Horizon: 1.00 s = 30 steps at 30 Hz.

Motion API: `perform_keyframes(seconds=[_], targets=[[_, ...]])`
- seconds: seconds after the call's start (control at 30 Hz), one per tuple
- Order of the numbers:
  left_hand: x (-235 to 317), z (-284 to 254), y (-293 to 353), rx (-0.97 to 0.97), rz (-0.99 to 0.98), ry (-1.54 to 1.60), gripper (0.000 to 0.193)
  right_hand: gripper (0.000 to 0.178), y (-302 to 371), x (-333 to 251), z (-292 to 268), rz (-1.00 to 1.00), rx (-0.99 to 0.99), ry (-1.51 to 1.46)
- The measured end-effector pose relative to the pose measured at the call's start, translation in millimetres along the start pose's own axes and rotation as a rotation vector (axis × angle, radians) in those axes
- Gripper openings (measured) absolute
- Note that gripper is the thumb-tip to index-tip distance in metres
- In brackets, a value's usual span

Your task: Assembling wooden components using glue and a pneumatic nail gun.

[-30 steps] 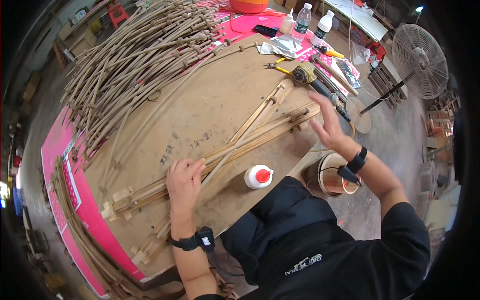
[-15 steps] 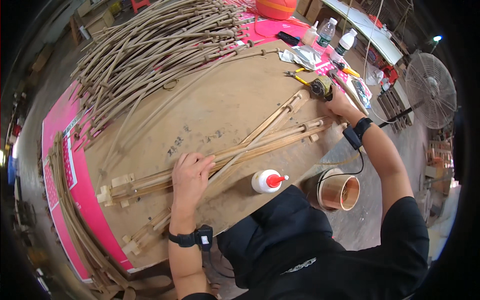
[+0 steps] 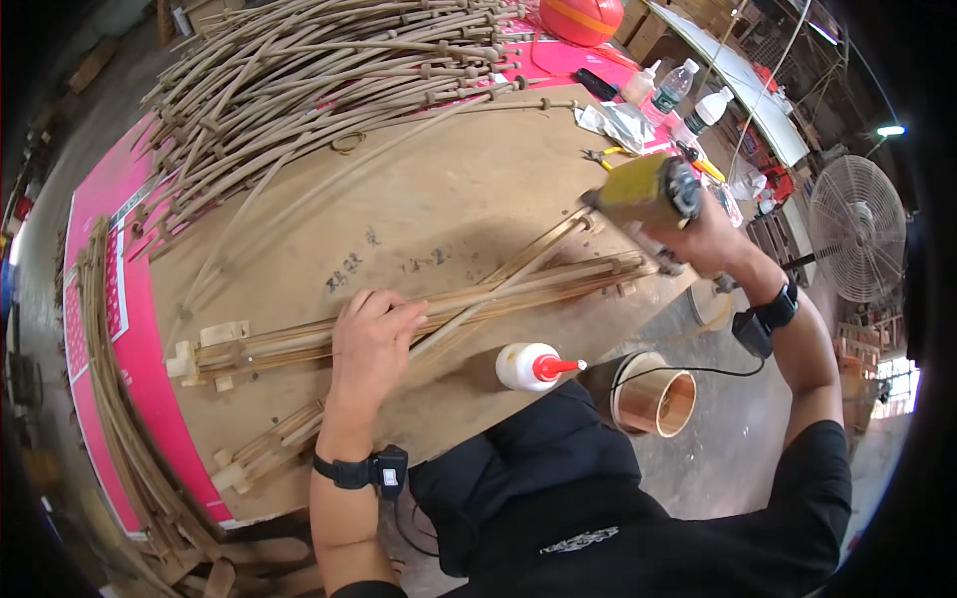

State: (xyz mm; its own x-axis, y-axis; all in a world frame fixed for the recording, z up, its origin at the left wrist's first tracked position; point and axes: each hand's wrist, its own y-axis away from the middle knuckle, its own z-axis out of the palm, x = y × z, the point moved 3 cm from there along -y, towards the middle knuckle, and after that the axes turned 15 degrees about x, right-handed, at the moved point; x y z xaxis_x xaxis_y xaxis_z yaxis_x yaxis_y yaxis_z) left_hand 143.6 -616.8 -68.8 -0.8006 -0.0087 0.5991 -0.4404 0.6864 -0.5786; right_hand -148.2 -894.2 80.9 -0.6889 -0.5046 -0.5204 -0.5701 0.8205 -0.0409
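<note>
My right hand [image 3: 706,239] grips a yellow nail gun [image 3: 636,191] by its handle, lifted over the right end of a bundle of thin wooden rods [image 3: 538,286]. The bundle lies lengthwise across the brown board [image 3: 439,189], between small wooden blocks [image 3: 224,331] fixed at its left end. Bent over the bundle's left half, my left hand [image 3: 371,339] holds the rods with curled fingers. One rod crosses the bundle at a slant. A white squeeze bottle [image 3: 518,366] with a red nozzle lies near the board's front edge.
A large heap of knobbed wooden rods [image 3: 329,80] covers the far left. Long curved strips [image 3: 105,369] line the left edge. Pliers [image 3: 610,155] and plastic bottles [image 3: 675,88] sit at far right. A copper-coloured cylinder [image 3: 658,401] and a standing fan [image 3: 857,224] are off the table.
My right hand has raised the nail gun from the far right of the board and swung it nearer, above the bundle's right end. My left hand stays on the rods.
</note>
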Motion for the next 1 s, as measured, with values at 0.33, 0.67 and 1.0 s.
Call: perform_keyframes(seconds=[0.33, 0.67, 1.0], targets=[[-3.2, 5.5, 0.3, 0.025, 0.008, 0.000, 0.019, 0.032, 27.7, -75.7, 69.5, -0.146, -0.403, -0.139], [-3.3, 2.7, 1.7, 0.008, 0.027, 0.005, 0.017, 0.026, 25.0, -79.1, 74.9, -0.087, -0.427, -0.067], [-3.8, 5.4, 1.4, -0.001, 0.010, -0.019, 0.018, 0.029, 21.1, -83.6, 75.3, -0.155, -0.448, -0.024]])
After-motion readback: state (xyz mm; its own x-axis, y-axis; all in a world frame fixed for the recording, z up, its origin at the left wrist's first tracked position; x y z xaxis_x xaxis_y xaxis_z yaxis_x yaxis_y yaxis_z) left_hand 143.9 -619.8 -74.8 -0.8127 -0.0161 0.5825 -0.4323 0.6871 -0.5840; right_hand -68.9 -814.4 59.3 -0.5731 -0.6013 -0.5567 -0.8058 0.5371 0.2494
